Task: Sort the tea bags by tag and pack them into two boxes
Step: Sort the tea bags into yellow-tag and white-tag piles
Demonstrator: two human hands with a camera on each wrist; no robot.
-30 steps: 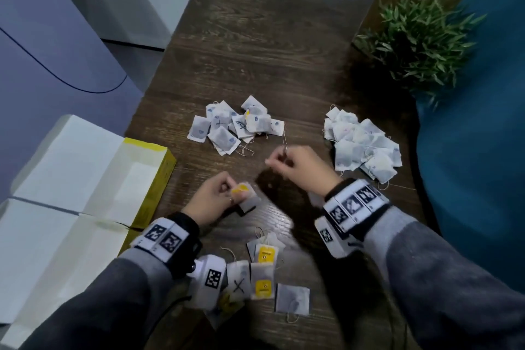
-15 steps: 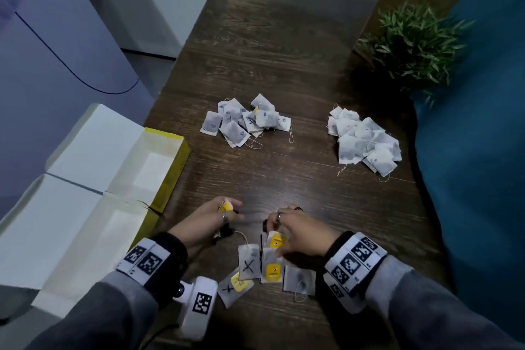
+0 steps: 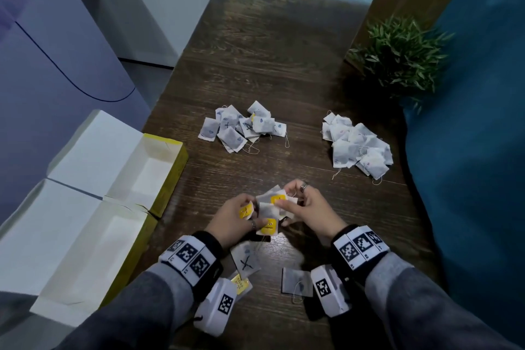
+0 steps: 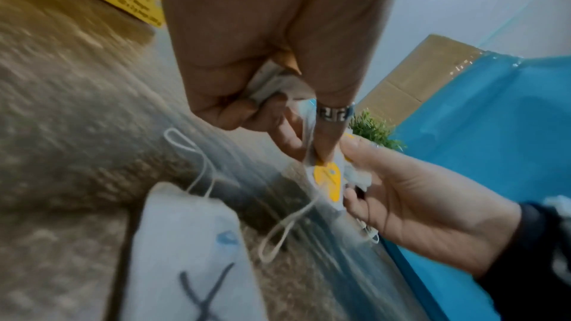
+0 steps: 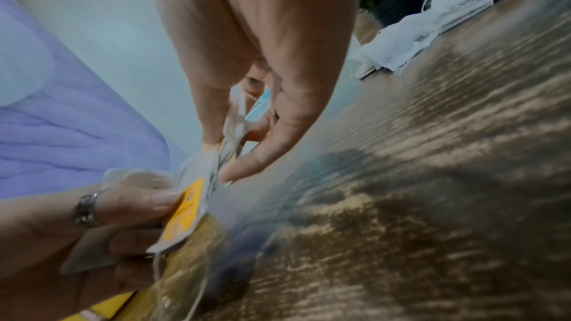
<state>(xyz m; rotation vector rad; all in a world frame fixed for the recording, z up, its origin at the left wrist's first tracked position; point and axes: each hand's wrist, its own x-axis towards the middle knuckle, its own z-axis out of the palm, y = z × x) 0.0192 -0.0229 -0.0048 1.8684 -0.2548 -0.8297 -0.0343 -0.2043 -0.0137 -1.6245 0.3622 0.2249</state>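
Both hands meet above the near middle of the dark wooden table over a small bunch of yellow-tagged tea bags. My left hand pinches tea bags with yellow tags. My right hand pinches another yellow-tagged bag from the same bunch. Below the hands lie a bag marked with a black X, a yellow-tagged bag and a plain bag. Two sorted piles sit farther off: one in the centre, one at the right.
Two open white boxes with yellow sides lie at the table's left edge, the farther one and the nearer one. A green potted plant stands at the far right. A blue surface borders the right edge.
Both hands drew back from near the centre pile to the loose bags at the near edge, gathered yellow-tagged bags and lifted them together. The camera view shifted with the head.
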